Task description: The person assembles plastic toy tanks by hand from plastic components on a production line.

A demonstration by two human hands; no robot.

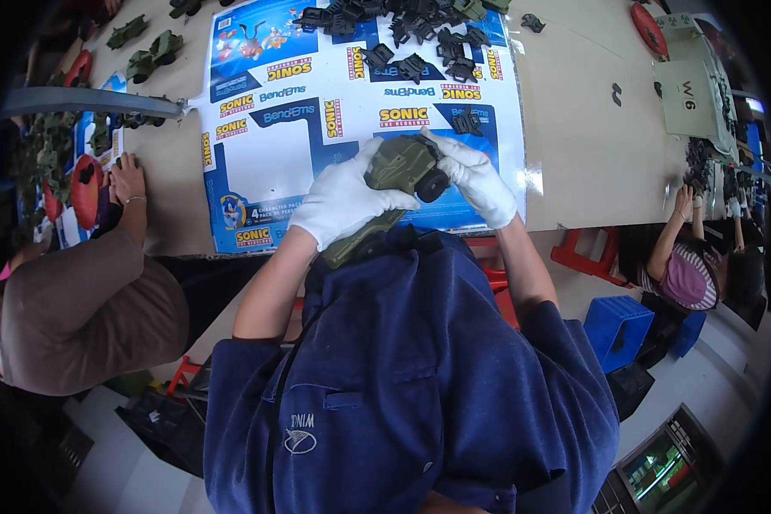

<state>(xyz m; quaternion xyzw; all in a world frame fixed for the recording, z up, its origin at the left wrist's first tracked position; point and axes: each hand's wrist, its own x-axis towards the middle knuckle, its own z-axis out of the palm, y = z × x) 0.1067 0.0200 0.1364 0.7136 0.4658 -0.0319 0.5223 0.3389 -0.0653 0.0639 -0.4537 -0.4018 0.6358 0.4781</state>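
- Olive-green plastic toy vehicle (396,171), with a black wheel at its right end, sits just above the centre of the frame, held over the near edge of the table (574,146).
- The left hand (344,199), in a white glove, is curled around the toy's left side, its fingers closed over the body and the thumb lying along the lower edge.
- The right hand (475,178), gloved in white too, pinches the toy's upper right corner near the wheel, fingers bent and pressed together.
- Beneath both hands lies a flattened blue and white printed carton sheet (317,120).
- A heap of small black plastic parts (420,38) covers the sheet's top edge, upper centre.
- At the left edge of the frame, another person's hand (128,178) rests on the table.
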